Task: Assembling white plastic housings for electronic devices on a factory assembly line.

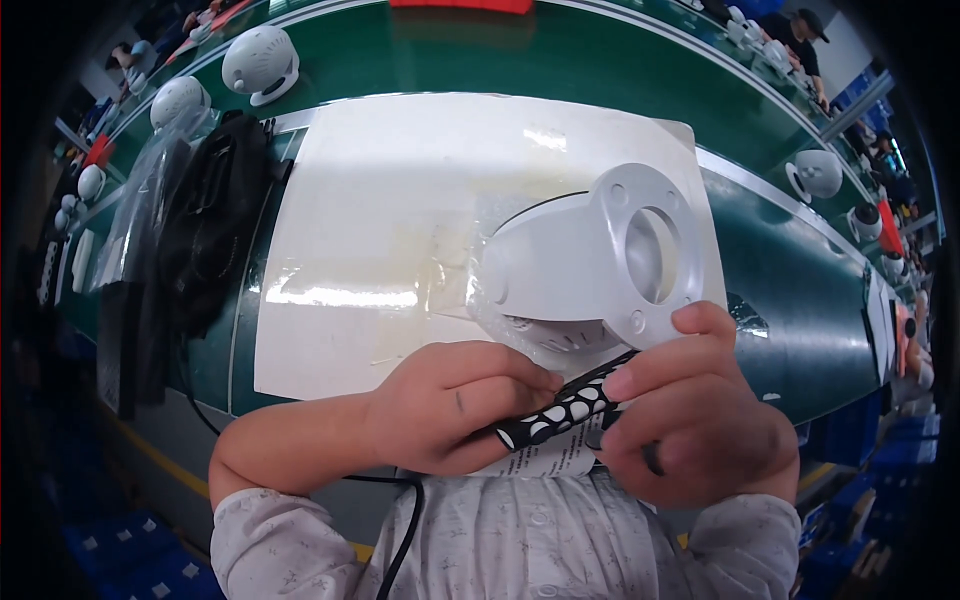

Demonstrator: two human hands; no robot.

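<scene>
On a white board lies a white rounded device (545,265) on its side, its stand ending in a flat ring base (655,240) with small round spots around a large hole. Close in front of me, my left hand (465,400) has its fingers curled around a narrow black sheet with rows of white round dots (565,412). My right hand (695,405) is closed at the sheet's right end, thumb against it, with the index finger beside the ring base's lower edge. A strip of printed white paper (550,460) shows beneath the sheet. The right fingertips are partly hidden.
The white board (350,220) covers the middle of a green table. At left lie a black bag (215,210) and clear plastic wrapping (150,200). More white devices stand at the far left (260,65) and the right (815,175). Other people work farther off.
</scene>
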